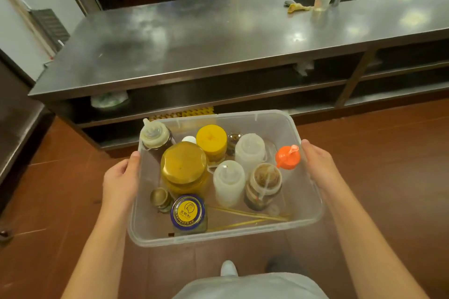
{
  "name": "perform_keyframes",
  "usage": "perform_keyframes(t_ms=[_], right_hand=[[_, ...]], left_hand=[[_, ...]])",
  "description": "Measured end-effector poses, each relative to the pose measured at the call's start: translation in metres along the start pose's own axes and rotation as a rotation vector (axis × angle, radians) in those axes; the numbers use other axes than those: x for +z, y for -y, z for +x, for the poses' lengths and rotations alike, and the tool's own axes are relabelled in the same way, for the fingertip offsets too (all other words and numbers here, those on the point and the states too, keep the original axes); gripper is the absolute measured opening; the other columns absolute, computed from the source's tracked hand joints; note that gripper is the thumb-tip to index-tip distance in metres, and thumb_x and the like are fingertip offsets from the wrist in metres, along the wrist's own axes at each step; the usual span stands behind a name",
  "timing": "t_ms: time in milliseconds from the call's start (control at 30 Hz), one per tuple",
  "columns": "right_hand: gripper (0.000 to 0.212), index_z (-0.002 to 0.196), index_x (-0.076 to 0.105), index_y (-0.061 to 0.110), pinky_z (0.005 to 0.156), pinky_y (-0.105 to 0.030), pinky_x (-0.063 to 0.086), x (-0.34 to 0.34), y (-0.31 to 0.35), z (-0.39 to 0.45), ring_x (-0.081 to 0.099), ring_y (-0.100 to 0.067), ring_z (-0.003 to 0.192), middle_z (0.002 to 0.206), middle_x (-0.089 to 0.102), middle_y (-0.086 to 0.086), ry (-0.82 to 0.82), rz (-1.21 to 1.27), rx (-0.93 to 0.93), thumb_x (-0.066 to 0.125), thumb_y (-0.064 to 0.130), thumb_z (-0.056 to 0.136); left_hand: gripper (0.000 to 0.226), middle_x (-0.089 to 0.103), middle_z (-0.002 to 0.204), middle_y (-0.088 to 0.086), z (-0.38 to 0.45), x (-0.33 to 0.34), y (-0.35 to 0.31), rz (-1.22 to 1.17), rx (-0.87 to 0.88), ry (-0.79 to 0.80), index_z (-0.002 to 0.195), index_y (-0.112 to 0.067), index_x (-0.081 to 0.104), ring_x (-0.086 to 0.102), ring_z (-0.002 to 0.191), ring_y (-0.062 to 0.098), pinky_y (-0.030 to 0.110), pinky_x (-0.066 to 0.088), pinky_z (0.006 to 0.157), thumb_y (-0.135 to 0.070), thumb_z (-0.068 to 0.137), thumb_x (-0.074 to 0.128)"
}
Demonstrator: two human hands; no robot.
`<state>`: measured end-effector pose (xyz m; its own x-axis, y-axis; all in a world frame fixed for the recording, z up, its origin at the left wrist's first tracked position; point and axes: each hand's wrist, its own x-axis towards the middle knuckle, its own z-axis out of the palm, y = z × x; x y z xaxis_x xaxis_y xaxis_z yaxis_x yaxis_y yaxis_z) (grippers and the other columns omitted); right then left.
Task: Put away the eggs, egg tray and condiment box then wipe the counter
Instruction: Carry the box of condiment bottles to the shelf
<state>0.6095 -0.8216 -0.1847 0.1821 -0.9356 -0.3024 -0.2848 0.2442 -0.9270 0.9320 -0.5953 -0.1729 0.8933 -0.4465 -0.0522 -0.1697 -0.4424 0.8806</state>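
Steel tabletop (218, 39) ahead, you carry the box (308, 201) over the floor — left hand (121, 177) and right hand (318, 165) gripping its side rims — likely heavy, flexible plastic, jars prone to sliding.

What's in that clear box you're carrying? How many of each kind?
Inside the condiment box, as far as visible:
Squeeze bottles: 4
Lidded jars: 4
Small shakers or little jars: 2
White cap, container hidden: 1
Total: 11, plus some loose skewers.

Clear plastic condiment box (307, 198), full of upright jars and squeeze bottles, level in mid-air before the steel counter (194, 39).
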Motion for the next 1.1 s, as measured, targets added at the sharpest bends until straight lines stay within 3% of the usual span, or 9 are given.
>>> perform_keyframes(t_ms=[133,200,267,400,533,633,867,967,1100], right_hand=[[0.057,0.109,0.059,-0.008,0.07,-0.031,0.042,0.012,0.01,0.049,0.062,-0.027,0.082,0.093,0.062,-0.026,0.025,-0.016,0.026,0.043,0.046,0.101],[0.056,0.12,0.054,-0.003,0.088,-0.037,0.047,0.017,0.017,0.077,0.061,-0.026,0.102,0.114,0.061,-0.016,0.016,-0.009,0.037,0.043,0.048,0.101],[0.056,0.12,0.053,-0.004,0.096,-0.044,0.046,0.024,0.02,0.109,0.06,-0.033,0.108,0.114,0.061,-0.022,0.02,0.007,0.036,0.044,0.047,0.1],[0.057,0.109,0.056,-0.01,0.076,-0.036,0.045,0.036,0.028,0.178,0.06,-0.027,0.08,0.095,0.063,-0.032,0.073,0.024,0.022,0.045,0.046,0.1],[0.051,0.091,0.061,-0.003,0.071,-0.035,0.043,0.047,0.04,0.248,0.056,-0.022,0.075,0.076,0.061,-0.009,0.151,0.016,0.045,0.045,0.046,0.099],[0.04,0.071,0.064,0.019,0.066,-0.033,0.044,0.054,0.048,0.295,0.056,-0.018,0.068,0.068,0.061,-0.003,0.202,0.004,0.035,0.046,0.044,0.097],[0.046,0.076,0.06,0.002,0.07,-0.032,0.037,0.072,0.059,0.372,0.048,-0.015,0.07,0.071,0.054,-0.004,0.228,-0.047,0.029,0.047,0.04,0.099],[0.041,0.06,0.051,0.023,0.065,-0.032,0.031,0.085,0.058,0.391,0.04,-0.008,0.063,0.063,0.045,0.005,0.222,-0.05,0.019,0.047,0.035,0.1],[0.041,0.062,0.048,0.022,0.062,-0.029,0.032,0.101,0.058,0.411,0.039,-0.008,0.062,0.063,0.043,0.005,0.191,-0.072,0.012,0.047,0.034,0.101]], left_hand=[[0.055,0.041,0.046,-0.012,0.043,0.025,-0.01,0.008,-0.01,0.006,0.053,-0.023,0.05,0.036,0.055,0.013,0.03,0.027,0.055,-0.054,0.098,0.049],[0.053,0.045,0.049,-0.012,0.063,0.041,-0.015,0.01,-0.009,0.007,0.056,-0.021,0.052,0.039,0.054,0.008,0.03,0.029,0.055,-0.053,0.098,0.05],[0.05,0.052,0.063,-0.004,0.083,0.059,-0.017,0.004,-0.015,-0.008,0.067,-0.014,0.061,0.043,0.06,0.011,0.032,0.032,0.057,-0.052,0.098,0.051],[0.053,0.04,0.052,-0.009,0.122,0.102,-0.025,0.022,-0.055,-0.032,0.058,-0.015,0.048,0.036,0.053,0.008,0.032,0.027,0.056,-0.049,0.099,0.051],[0.051,0.032,0.052,-0.009,0.157,0.148,-0.035,0.028,-0.086,-0.091,0.058,-0.018,0.039,0.028,0.044,0.004,0.032,0.023,0.054,-0.044,0.1,0.053],[0.049,0.031,0.053,-0.01,0.179,0.177,-0.037,0.019,-0.107,-0.132,0.06,-0.018,0.04,0.027,0.047,0.004,0.032,0.022,0.054,-0.044,0.1,0.052],[0.049,0.03,0.06,0.0,0.225,0.22,-0.047,0.048,-0.108,-0.158,0.06,-0.015,0.039,0.025,0.051,0.006,0.023,0.02,0.046,-0.037,0.101,0.053],[0.05,0.031,0.056,-0.005,0.245,0.23,-0.045,0.07,-0.113,-0.145,0.059,-0.017,0.038,0.026,0.048,0.004,0.02,0.021,0.044,-0.039,0.101,0.053],[0.05,0.032,0.055,-0.006,0.275,0.242,-0.035,0.059,-0.114,-0.104,0.059,-0.017,0.039,0.027,0.047,0.004,0.018,0.022,0.042,-0.039,0.102,0.052]])
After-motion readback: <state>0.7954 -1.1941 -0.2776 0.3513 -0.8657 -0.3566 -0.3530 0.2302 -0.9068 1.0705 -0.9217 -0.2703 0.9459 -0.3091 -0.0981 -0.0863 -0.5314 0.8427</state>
